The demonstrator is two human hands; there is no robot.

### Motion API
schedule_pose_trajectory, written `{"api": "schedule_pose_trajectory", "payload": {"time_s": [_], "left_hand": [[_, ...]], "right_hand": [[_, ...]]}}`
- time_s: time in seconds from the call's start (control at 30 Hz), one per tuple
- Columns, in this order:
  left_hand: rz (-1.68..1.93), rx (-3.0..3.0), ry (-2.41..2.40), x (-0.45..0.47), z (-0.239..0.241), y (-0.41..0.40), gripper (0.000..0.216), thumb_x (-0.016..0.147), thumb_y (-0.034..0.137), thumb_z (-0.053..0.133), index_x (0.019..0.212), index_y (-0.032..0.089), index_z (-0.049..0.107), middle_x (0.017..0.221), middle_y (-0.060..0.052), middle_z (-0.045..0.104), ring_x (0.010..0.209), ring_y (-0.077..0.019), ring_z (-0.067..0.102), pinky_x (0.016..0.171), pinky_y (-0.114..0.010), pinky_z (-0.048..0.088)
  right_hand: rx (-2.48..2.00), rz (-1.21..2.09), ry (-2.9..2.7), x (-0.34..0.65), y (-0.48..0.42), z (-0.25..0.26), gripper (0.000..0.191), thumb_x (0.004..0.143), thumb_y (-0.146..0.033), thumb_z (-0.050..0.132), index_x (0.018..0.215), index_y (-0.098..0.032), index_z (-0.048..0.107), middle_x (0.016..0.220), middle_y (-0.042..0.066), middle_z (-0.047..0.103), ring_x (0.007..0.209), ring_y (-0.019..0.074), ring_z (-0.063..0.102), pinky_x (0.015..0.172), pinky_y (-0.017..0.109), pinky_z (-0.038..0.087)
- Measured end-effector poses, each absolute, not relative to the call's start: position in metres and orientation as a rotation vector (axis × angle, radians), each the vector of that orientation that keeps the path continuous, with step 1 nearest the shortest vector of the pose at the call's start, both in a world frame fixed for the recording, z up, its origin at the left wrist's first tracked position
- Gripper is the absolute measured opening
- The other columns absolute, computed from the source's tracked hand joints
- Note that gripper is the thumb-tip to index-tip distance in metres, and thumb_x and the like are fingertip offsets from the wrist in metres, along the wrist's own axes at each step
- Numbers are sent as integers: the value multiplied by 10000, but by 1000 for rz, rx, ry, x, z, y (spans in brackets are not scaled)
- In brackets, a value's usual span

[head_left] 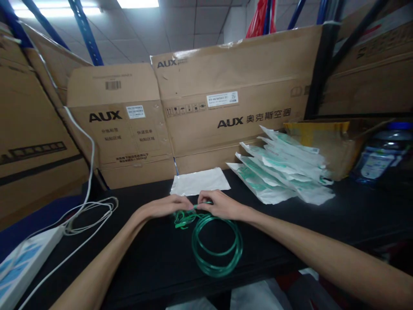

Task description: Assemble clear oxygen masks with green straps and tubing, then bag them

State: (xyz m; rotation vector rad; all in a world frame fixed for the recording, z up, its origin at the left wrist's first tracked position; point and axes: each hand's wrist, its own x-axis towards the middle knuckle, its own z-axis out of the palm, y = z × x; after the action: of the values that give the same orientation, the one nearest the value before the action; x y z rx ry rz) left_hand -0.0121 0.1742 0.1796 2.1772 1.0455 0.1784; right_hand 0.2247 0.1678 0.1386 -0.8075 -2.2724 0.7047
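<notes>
A coil of green plastic tubing [217, 254] lies on the black table [322, 228] in front of me. My left hand [167, 206] and my right hand [219, 203] meet at the coil's far end, fingers pinched on the tubing's bunched green ends [183, 218]. Just beyond the hands lies a flat, empty white pouch [200, 181]. To the right, a fanned stack of sealed pouches with green contents [284, 170] rests on the table.
Large brown AUX cartons [226, 99] wall off the table's back and left. A white power strip [22, 262] with looped white cable [87, 211] lies at the left. An open cardboard box [335, 142] and a big water bottle [383, 155] stand at the right.
</notes>
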Motion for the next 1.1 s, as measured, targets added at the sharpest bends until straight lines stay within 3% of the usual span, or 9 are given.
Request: {"api": "schedule_pose_trajectory", "payload": {"time_s": [0.3,0.47,0.67,1.1], "left_hand": [[258,2140,1041,-8,172,181,353,941,427,465,959,201,736,1044,4,738,1016,-223,608,957,-268,427],[293,2120,1097,-8,170,179,435,968,497,420,983,187,725,1036,-12,729,1004,-232,605,942,-293,435],[270,2129,1072,-7,168,182,358,907,429,471,933,181,728,970,-8,729,941,-216,607,888,-280,458],[263,2202,1048,-7,169,184,302,876,393,489,888,169,690,929,-17,702,873,-200,581,848,-267,449]], "right_hand": [[-792,594,-2264,226,163,136,82,964,-251,594,958,-177,627,731,-27,633,652,126,524,643,229,363],[-798,573,-2258,226,166,132,157,952,-339,649,991,-187,640,697,-36,637,638,132,547,638,224,375],[-741,546,-2297,225,166,133,95,979,-258,608,935,-183,648,774,-9,703,686,128,604,671,213,397],[-697,425,-2340,224,168,130,160,1006,-227,551,872,-175,620,729,-12,592,674,131,531,661,232,370]]}}
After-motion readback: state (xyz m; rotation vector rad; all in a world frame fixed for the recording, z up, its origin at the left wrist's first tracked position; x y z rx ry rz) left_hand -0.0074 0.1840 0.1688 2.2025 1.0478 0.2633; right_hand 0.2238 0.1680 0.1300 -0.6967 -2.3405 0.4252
